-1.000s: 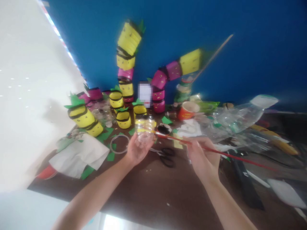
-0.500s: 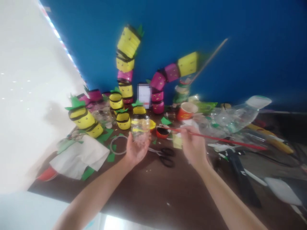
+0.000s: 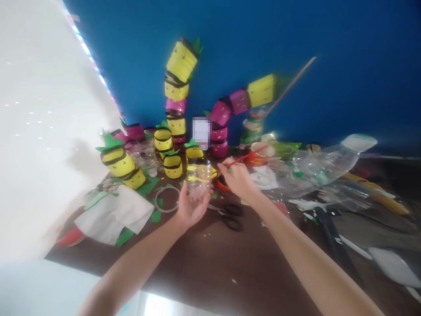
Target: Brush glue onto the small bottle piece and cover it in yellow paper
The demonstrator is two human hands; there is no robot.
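Note:
My left hand (image 3: 193, 210) is closed round the lower part of a clear plastic bottle piece (image 3: 199, 176) with yellow bands and a black rim. In my right hand (image 3: 239, 179) is a thin paintbrush with a red handle (image 3: 251, 155); its tip is hidden near the bottle piece, and I cannot tell whether it touches. Partly behind my right hand sits a small red pot (image 3: 222, 184), which held something dark in the earlier view. Black-handled scissors (image 3: 232, 216) lie just below the two hands.
Yellow pineapple-like cups (image 3: 173, 167) stand behind, and chains of yellow and magenta cups (image 3: 219, 112) rise along the blue wall. At left are a white cloth (image 3: 113, 215) and a clear tape ring (image 3: 167, 199). Right lie a red-and-white paper cup (image 3: 258, 159) and a large clear bottle (image 3: 329, 156).
My right hand has moved left and up toward the bottle piece, and the brush handle now slants up to the right. My left hand still holds the bottle piece.

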